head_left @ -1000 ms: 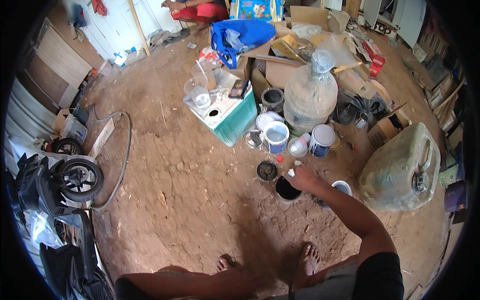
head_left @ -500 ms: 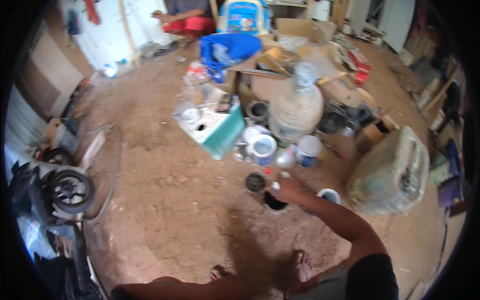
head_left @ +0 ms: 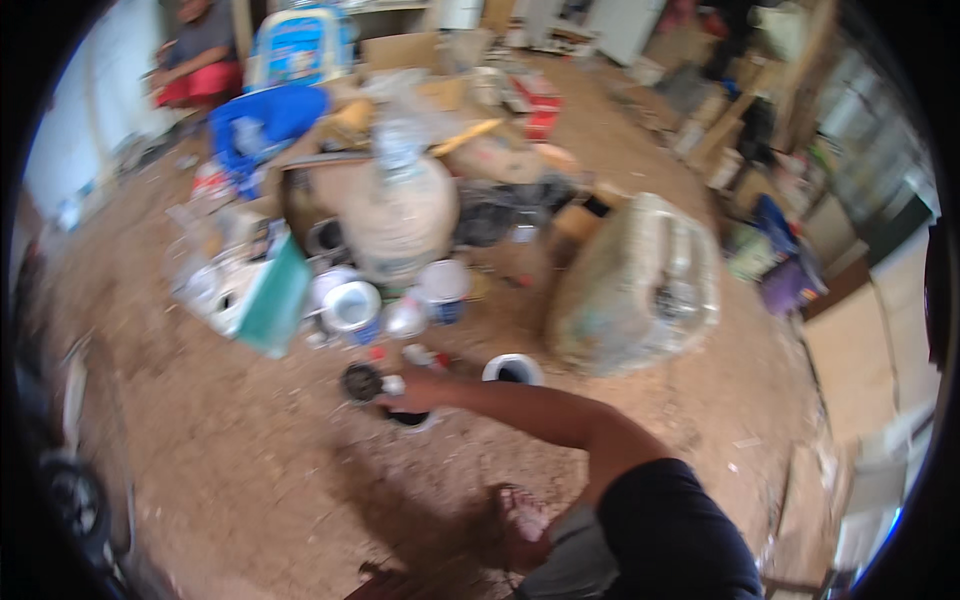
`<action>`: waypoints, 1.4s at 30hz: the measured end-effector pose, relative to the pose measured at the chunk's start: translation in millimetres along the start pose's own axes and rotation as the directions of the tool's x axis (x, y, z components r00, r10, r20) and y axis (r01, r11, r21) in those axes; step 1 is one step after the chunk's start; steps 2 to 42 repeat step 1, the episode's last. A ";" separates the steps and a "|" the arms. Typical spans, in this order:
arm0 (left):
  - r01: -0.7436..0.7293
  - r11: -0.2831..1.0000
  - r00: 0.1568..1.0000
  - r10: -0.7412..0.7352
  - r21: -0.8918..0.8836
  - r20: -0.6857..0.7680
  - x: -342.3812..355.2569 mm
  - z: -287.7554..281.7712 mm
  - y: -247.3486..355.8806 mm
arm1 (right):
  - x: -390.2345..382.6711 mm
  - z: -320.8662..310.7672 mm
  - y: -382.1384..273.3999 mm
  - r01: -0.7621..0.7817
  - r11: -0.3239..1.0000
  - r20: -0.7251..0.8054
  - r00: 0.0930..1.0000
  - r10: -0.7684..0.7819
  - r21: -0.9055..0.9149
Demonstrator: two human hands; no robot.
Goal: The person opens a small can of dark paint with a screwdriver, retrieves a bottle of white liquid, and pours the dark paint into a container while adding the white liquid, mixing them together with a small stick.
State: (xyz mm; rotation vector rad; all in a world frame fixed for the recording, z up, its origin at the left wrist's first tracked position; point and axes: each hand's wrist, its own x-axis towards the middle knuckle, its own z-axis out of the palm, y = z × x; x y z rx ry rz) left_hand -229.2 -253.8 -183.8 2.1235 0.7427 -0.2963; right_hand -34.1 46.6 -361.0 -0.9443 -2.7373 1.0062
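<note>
My right hand [head_left: 418,389] reaches over an open container [head_left: 413,421] with a dark inside, standing on the dirt floor. Its fingers close around a small white object [head_left: 394,385], too blurred to name closely. Touching or just beside the fingertips is a round dark-topped tin [head_left: 361,382]. Behind the hand lies a small white-and-red item [head_left: 424,356], partly hidden by it. A white tub [head_left: 513,371] with a dark inside stands to the right of my wrist. My left hand is out of view.
Paint buckets [head_left: 351,307], a large clear water bottle [head_left: 398,215] and a teal-sided box [head_left: 275,300] stand ahead. A big cloudy jerrycan [head_left: 635,285] is at right. Another person [head_left: 200,60] sits far left. Boards [head_left: 845,350] lean along the right side.
The view has swung to the right, so the objects appear further left. My right hand stays over the dark container with the white object. My left forearm has mostly gone from the lower edge.
</note>
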 end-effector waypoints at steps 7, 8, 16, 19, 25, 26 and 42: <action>-0.032 0.997 0.999 0.031 -0.077 -0.012 -3.5 7.8 -2.9 | 12.0 13.9 13.6 0.376 0.920 0.027 0.926 -0.376 -0.105; -0.032 0.997 0.999 0.031 -0.077 -0.012 -3.5 7.8 -2.9 | 12.0 13.9 13.6 0.376 0.920 0.027 0.926 -0.376 -0.105; -0.032 0.997 0.999 0.031 -0.077 -0.012 -3.5 7.8 -2.9 | 12.0 13.9 13.6 0.376 0.920 0.027 0.926 -0.376 -0.105; -0.032 0.997 0.999 0.031 -0.077 -0.012 -3.5 7.8 -2.9 | 12.0 13.9 13.6 0.376 0.920 0.027 0.926 -0.376 -0.105; -0.032 0.997 0.999 0.031 -0.077 -0.012 -3.5 7.8 -2.9 | 12.0 13.9 13.6 0.376 0.920 0.027 0.926 -0.376 -0.105; -0.032 0.997 0.999 0.031 -0.077 -0.012 -3.5 7.8 -2.9 | 12.0 13.9 13.6 0.376 0.920 0.027 0.926 -0.376 -0.105; -0.032 0.997 0.999 0.031 -0.077 -0.012 -3.5 7.8 -2.9 | 12.0 13.9 13.6 0.376 0.920 0.027 0.926 -0.376 -0.105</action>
